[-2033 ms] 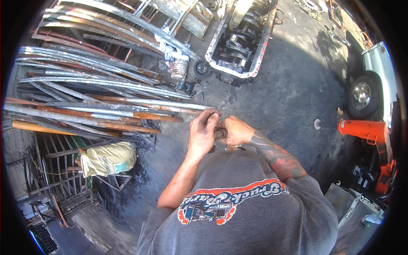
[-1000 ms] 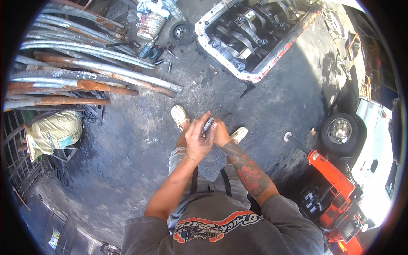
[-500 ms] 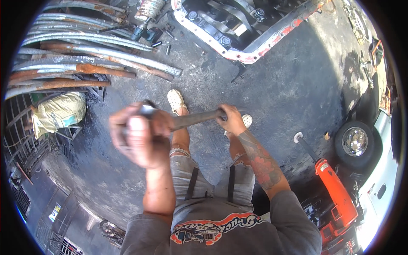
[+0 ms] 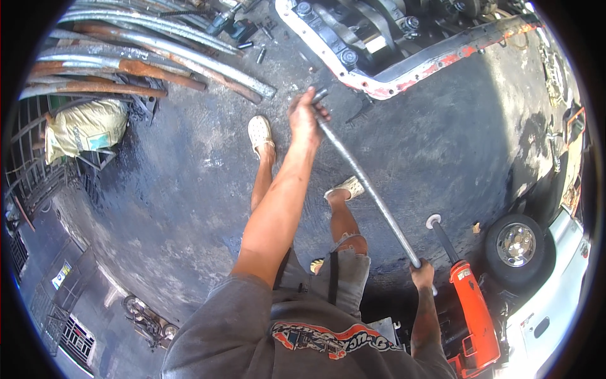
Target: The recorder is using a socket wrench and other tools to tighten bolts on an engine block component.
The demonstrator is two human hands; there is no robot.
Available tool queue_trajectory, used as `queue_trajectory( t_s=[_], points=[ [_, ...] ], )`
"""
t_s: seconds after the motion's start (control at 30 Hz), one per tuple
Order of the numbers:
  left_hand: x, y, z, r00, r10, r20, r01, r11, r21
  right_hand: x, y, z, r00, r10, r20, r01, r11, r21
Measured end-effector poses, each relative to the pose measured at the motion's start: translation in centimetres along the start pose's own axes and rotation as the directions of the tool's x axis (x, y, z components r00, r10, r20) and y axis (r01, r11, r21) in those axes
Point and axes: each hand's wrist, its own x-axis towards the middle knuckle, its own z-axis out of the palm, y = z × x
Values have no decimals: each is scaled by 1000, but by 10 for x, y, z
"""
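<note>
A long silvery steel bar [image 4: 369, 186] runs diagonally across the middle, from upper centre down to the lower right. My left hand [image 4: 306, 119] is closed on its upper end, near a short darker metal fitting [image 4: 321, 95], just short of the engine block's white, red-flecked rim [image 4: 398, 85]. My right hand [image 4: 421, 273] grips the bar near its lower end, beside an orange jack [image 4: 473, 309]. The exposed crankshaft [image 4: 372, 38] sits inside the block. My left foot [image 4: 260, 136] and right foot [image 4: 347, 188], in pale clogs, stand on the dark concrete below.
Rusty pipes [image 4: 177, 69] lie at upper left, with a power tool [image 4: 226, 30] and small sockets [image 4: 261, 55] beside them. A sack [image 4: 85, 129] rests on metal framework. A wheel [image 4: 514, 249] and white vehicle [image 4: 543, 322] are at right; a motorcycle [image 4: 144, 319] is at lower left.
My hands, earlier together, are now far apart on the bar. The bar has turned from nearly level to diagonal, my left hand rising toward the block and my right dropping to the lower right.
</note>
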Motion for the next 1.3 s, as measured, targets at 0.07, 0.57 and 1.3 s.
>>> queue_trajectory(
  t_s=[0.07,0.57,1.3],
  points=[
    [1,-16,17,999,-20,39,19,999,34,-36,-5,-29,998,55,-10,-55,998,21],
    [23,-34,26,981,-194,9,194,981,26,-193,-62,-269,956,210,206,-190,975,-113],
    [13,0,28,897,-438,48,402,858,319,-285,-158,-433,714,-396,-577,694,511,507]
  ],
)
